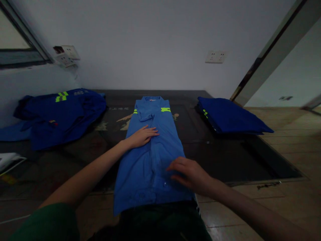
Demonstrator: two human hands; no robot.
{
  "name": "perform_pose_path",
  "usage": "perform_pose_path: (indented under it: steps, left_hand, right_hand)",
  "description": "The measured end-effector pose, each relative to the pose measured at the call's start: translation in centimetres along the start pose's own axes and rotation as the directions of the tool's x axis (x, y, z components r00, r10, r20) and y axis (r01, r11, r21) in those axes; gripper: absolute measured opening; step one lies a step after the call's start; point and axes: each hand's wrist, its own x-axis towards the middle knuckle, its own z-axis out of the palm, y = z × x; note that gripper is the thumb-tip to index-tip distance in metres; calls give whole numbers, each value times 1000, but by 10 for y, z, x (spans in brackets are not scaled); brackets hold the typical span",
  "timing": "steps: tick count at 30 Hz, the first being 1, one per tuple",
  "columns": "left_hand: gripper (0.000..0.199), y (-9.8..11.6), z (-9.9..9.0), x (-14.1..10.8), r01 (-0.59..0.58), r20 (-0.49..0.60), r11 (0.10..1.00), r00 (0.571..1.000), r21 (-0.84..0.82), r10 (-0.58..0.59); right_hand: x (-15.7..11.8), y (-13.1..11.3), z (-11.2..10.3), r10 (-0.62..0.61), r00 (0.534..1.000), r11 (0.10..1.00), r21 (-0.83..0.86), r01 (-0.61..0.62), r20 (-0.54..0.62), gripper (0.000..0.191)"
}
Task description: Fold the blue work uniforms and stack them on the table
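Observation:
A light blue work jacket [164,144] with yellow-green reflective strips lies in front of me, its collar at the far end and its sides folded in to a long, narrow shape. Its hem hangs over the near edge of the dark table. My left hand [144,136] rests flat on the upper middle of the jacket, fingers stretched out. Close to the lower right part is my right hand [187,172], with bent fingers, the thumb apart and nothing visible in it. Whether it touches the cloth I cannot tell.
A loose heap of dark blue workwear [62,113] lies at the left. On the right sits a neatly folded dark blue stack [230,115]. The dark table [213,157] meets a wall with sockets [215,57]. A white object [8,160] with a cable is at the left edge.

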Motion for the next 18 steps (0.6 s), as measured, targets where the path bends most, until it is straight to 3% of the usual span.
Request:
perform_pose_path:
  steps: [3, 7, 13, 18]
  left_hand:
    - [59, 17, 2, -14, -121, 40, 989, 991, -85, 125]
    - [56, 34, 6, -31, -231, 20, 968, 972, -102, 234]
    - [44, 56, 5, -49, -309, -20, 951, 951, 24, 310]
    - [32, 81, 6, -68, -420, -58, 903, 903, 95, 426]
  right_hand:
    - [-18, -30, 33, 54, 998, 986, -162, -50, 20, 40]
    - [-9, -51, 59, 100, 994, 935, -339, -108, -42, 50]
    - [-13, -48, 74, 32, 974, 940, -324, -106, -226, 43]
    - [-25, -48, 76, -120, 904, 948, -318, -18, -409, 46]
